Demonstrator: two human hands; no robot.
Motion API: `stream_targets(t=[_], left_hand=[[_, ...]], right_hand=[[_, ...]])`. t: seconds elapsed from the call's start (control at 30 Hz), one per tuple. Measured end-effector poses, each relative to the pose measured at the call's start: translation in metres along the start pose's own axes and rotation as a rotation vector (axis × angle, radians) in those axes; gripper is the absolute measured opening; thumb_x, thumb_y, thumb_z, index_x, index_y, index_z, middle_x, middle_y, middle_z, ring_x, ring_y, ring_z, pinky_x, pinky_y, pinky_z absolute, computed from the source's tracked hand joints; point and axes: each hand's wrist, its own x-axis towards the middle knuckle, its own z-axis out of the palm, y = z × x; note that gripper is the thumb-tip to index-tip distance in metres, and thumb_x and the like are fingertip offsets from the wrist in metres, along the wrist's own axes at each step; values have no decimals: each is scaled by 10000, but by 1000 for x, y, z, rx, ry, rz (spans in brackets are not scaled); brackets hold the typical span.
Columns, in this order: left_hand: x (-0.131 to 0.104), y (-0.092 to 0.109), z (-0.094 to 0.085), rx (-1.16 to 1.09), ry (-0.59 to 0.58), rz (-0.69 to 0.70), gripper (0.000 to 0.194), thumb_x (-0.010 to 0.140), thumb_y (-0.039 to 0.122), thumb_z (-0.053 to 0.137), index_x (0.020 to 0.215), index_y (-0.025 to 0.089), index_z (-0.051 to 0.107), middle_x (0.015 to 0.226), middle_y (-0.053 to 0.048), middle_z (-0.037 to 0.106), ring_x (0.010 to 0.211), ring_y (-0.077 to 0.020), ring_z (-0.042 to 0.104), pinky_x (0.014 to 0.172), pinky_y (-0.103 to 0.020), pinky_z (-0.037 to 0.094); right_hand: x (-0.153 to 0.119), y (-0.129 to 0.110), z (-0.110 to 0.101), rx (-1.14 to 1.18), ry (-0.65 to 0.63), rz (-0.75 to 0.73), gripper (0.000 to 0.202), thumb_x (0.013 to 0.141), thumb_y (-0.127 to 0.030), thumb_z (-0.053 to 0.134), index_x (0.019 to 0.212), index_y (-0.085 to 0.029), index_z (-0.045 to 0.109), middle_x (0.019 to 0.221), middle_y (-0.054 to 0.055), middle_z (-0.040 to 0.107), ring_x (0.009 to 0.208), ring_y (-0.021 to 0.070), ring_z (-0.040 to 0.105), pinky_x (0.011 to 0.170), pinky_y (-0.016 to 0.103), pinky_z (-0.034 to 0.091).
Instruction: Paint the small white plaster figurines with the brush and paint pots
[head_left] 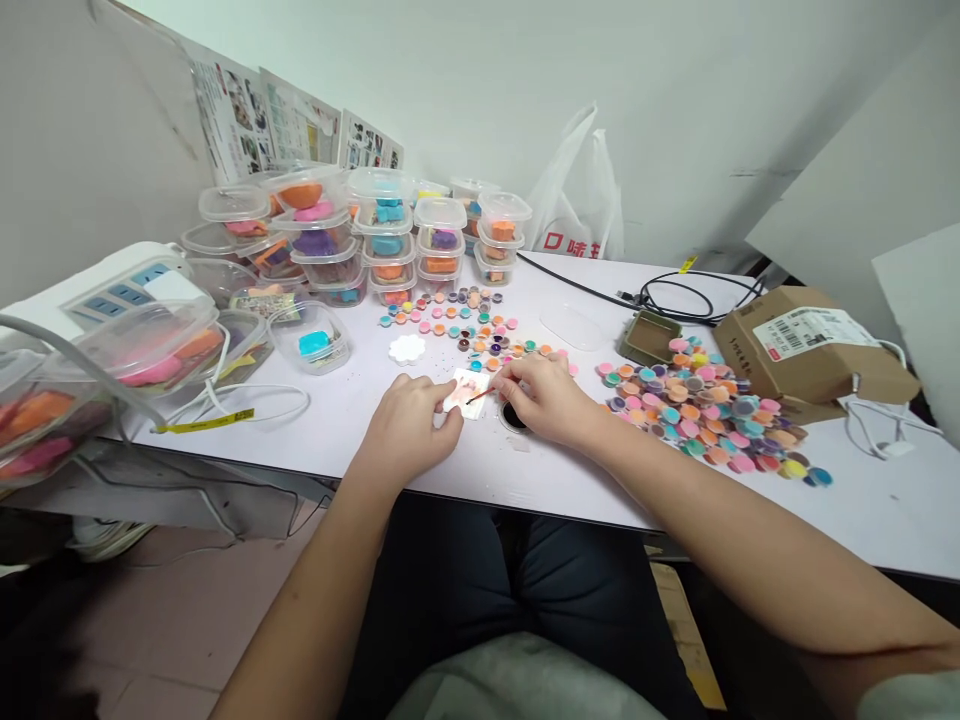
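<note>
Between my hands on the white table lies a small white square card [463,384] with a pinkish picture on it. My left hand [415,428] holds the card's left edge between thumb and fingers. In a pinch, my right hand [541,396] grips a thin red paintbrush [480,396], its dark tip touching or just over the card. Under my right hand sits a small round pot of dark paint [514,416], partly covered by the fingers. Strips of small paint pots [472,325] in many colours lie just beyond the card, with a white flower-shaped palette [406,348] to their left.
Stacked clear tubs [386,245] of coloured clay line the back left. On the right are a heap of paint pots [705,405], an olive-green tray [649,338] and an open cardboard box [802,345]. Cables [690,290] and a white plastic bag [577,200] stand behind.
</note>
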Motion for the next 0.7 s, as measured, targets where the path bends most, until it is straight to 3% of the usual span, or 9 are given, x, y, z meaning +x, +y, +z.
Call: stream_targets(t=[0.17, 0.27, 0.33, 0.43, 0.6, 0.7], left_hand=[[1, 0, -1, -30, -11, 0, 315, 898, 291, 498, 1054, 214, 760, 749, -46, 621, 800, -247, 526, 765, -371, 450], [1, -2, -3, -75, 13, -21, 324, 879, 293, 510, 1066, 210, 760, 775, -44, 659, 851, -251, 573, 783, -360, 468], [1, -3, -4, -123, 29, -55, 347, 873, 300, 510, 1091, 209, 763, 843, -41, 703, 860, -243, 603, 788, -353, 483], [1, -2, -5, -166, 44, -120, 369, 860, 313, 513, 1105, 209, 768, 885, -37, 734, 811, -228, 635, 775, -349, 502], [-1, 5, -2, -109, 34, -101, 314, 851, 334, 527, 960, 216, 796, 788, -54, 730, 854, -261, 650, 776, -362, 508], [-1, 6, -3, -160, 31, -99, 337, 880, 371, 512, 960, 216, 799, 861, -47, 756, 880, -251, 645, 795, -352, 500]], right_hand=[[-1, 6, -9, -16, -35, -128, 259, 989, -244, 502, 866, -221, 730, 883, 18, 773, 941, 211, 642, 1009, 445, 263], [-1, 4, -15, -2, 34, -140, 258, 983, -276, 531, 842, -209, 736, 821, 10, 775, 805, 177, 651, 1013, 444, 292], [-2, 4, -19, 67, 136, -92, 286, 984, -341, 546, 832, -198, 740, 780, 16, 771, 704, 155, 635, 952, 404, 374], [-3, 6, -25, 156, 228, 30, 332, 963, -423, 574, 820, -181, 752, 715, 38, 744, 652, 162, 624, 720, 326, 441], [-3, 11, -32, 350, 256, 131, 319, 902, -457, 650, 838, -171, 775, 719, 39, 723, 566, 137, 593, 582, 297, 451], [-4, 10, -35, 521, 231, 196, 286, 838, -453, 730, 826, -168, 755, 745, 41, 724, 530, 117, 583, 509, 273, 454]])
